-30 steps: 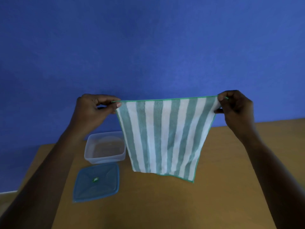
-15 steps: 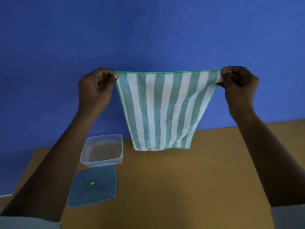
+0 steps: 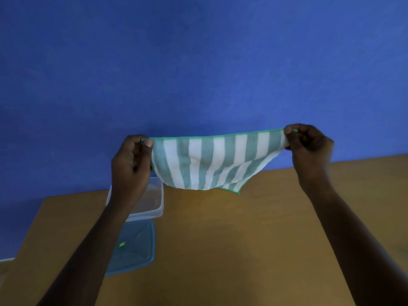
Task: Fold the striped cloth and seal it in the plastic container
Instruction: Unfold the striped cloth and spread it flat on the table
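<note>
Head view: green-and-white striped cloth [image 3: 212, 163] held aloft over the brown wooden counter [image 3: 242, 235].
Left hand [image 3: 130, 164] and right hand [image 3: 309, 149] each pinch an upper corner; the left forearm partly hides the clear plastic container [image 3: 154, 202] and blue lid [image 3: 136, 246] on the counter, blue wall [image 3: 198, 62] behind.

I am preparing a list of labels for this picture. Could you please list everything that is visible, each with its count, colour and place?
Striped microfibre cloth: one, green and white with a green hem, held up in the air over the table by its two top corners.
Clear plastic container: one, transparent, open, on the table at left, partly behind the left forearm.
Blue plastic lid: one, translucent blue with a small green sticker, flat on the table just in front of the container.
Wooden table: one, brown.
Wall: one, blue, behind the table.
Left hand: pinching the cloth's left corner.
Right hand: pinching the right corner.
</note>
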A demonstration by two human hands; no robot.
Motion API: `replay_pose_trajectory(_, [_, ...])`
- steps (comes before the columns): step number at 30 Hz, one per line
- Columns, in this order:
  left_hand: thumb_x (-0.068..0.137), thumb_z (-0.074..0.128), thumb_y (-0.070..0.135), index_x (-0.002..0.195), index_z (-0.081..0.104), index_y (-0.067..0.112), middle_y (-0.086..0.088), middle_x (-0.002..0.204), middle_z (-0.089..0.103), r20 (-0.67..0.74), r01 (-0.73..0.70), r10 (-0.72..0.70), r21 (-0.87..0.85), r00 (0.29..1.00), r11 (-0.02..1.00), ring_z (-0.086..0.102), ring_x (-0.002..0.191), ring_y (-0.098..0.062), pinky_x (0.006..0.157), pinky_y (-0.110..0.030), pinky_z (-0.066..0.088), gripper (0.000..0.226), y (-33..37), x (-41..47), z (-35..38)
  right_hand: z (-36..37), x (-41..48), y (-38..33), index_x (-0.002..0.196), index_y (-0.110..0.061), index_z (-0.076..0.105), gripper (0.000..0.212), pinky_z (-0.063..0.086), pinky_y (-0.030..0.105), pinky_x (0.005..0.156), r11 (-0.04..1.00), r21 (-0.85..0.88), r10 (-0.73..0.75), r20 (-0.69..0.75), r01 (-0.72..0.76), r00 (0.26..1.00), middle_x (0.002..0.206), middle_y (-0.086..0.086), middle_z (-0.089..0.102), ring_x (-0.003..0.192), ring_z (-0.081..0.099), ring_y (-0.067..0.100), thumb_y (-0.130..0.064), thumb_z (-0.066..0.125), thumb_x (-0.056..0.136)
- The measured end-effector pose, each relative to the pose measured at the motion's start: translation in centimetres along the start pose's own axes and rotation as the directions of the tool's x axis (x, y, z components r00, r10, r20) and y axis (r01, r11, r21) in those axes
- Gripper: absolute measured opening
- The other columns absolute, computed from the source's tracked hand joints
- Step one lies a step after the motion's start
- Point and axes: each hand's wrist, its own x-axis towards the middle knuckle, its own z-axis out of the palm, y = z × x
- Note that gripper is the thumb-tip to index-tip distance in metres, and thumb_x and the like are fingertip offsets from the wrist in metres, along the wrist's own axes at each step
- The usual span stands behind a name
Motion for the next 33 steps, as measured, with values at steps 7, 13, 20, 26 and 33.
replay_pose_trajectory(7, [0.101,0.055,0.025,0.098,0.06,0.021,0.015,0.062,0.059,0.023,0.105,-0.108,0.09,0.994,0.99,0.052,0.052,0.001,0.05,-0.008,0.037,0.007,-3.5,-6.3,0.6,-1.2,-4.7,5.1,0.083,-0.032,0.075,0.007,0.052,0.026,0.068,0.986,-0.141,0.087,-0.038,-0.092,0.995,0.076,-0.014,0.074,0.07,0.064,0.002,-0.038,0.071,0.082])
replay_pose_trajectory(13, [0.099,0.056,0.03,0.096,0.061,0.024,0.008,0.078,0.068,0.077,0.204,-0.217,0.147,0.973,0.968,0.064,0.077,-0.001,0.067,-0.018,0.047,0.009,-6.9,-10.5,1.7,-1.6,-7.7,9.8,0.083,-0.027,0.075,0.008,0.049,0.029,0.065,0.942,-0.27,0.204,-0.015,-0.2,0.979,0.071,-0.012,0.073,0.063,0.06,-0.001,-0.033,0.071,0.081])
replay_pose_trajectory(20, [0.096,0.064,0.017,0.104,0.059,0.031,0.018,0.081,0.068,0.062,0.339,-0.357,0.201,0.932,0.919,0.065,0.081,0.011,0.064,-0.001,0.043,0.017,-11.6,-13.8,3.5,-1.3,-10.1,14.6,0.092,-0.021,0.071,0.007,0.047,0.027,0.061,0.871,-0.373,0.335,-0.022,-0.318,0.942,0.075,-0.007,0.073,0.067,0.066,0.008,-0.019,0.073,0.085])
replay_pose_trajectory(26, [0.095,0.06,0.008,0.095,0.057,0.025,0.009,0.078,0.066,0.119,0.341,-0.378,0.25,0.918,0.906,0.065,0.073,-0.001,0.06,-0.008,0.042,0.017,-13.9,-14.8,4.9,-0.3,-10.8,18.0,0.09,-0.016,0.058,0.019,0.046,0.032,0.064,0.805,-0.447,0.405,-0.065,-0.39,0.912,0.072,-0.01,0.066,0.073,0.064,0.023,-0.023,0.075,0.084])
replay_pose_trajectory(33, [0.094,0.059,0.001,0.101,0.074,0.018,0.0,0.076,0.069,0.159,0.303,-0.375,0.349,0.913,0.887,0.063,0.069,-0.014,0.063,-0.012,0.041,0.025,-15.5,-14.2,6.7,1.1,-10.3,20.5,0.084,-0.028,0.068,0.014,0.046,0.022,0.062,0.774,-0.505,0.441,-0.002,-0.382,0.897,0.076,-0.017,0.069,0.077,0.067,0.01,-0.013,0.068,0.086])
